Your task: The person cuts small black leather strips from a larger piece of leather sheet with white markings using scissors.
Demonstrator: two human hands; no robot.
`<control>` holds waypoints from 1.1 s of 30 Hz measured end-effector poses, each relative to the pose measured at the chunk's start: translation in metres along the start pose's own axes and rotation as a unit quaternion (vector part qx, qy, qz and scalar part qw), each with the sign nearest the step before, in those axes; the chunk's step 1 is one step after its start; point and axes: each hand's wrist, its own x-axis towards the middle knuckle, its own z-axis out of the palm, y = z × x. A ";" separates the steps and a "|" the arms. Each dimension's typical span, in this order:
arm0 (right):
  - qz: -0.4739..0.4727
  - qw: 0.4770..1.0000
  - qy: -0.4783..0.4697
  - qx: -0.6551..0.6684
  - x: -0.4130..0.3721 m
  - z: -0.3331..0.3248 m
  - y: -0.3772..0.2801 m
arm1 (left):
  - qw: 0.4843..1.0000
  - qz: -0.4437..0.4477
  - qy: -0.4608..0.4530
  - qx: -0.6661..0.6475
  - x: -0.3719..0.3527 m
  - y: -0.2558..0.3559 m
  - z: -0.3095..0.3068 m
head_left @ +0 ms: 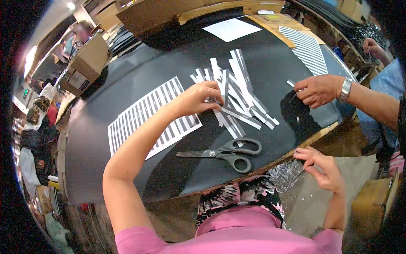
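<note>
My left hand (198, 98) reaches over the table with its fingers pinched on a black-and-white paper strip (241, 117) at the near left side of a loose pile of similar strips (230, 86). Beyond the table's near edge, my right hand (323, 169) is closed on a thin dark strip (297, 174), seen almost edge-on. Black-handled scissors (215, 153) lie on the dark tabletop below the pile, blades toward the left. Under my left forearm rests a striped sheet (135, 116), partly hidden by the arm.
A co-worker's hand (319, 89) with a wristwatch holds a small strip at the right. White paper (231, 29) and another striped sheet (304, 48) lie at the back. A cardboard box (86, 63) stands far left. Paper scraps (287, 178) litter the floor.
</note>
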 end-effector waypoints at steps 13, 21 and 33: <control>-0.040 0.999 -0.003 -0.029 0.075 0.014 0.011 | 0.991 0.075 -0.092 0.057 0.004 -0.001 -0.018; -0.051 0.998 -0.022 -0.029 0.096 0.000 -0.004 | 0.988 0.111 -0.078 0.079 0.007 -0.001 -0.021; -0.042 0.999 0.006 -0.003 0.057 -0.001 -0.009 | 0.973 0.082 -0.184 0.110 0.036 -0.008 -0.032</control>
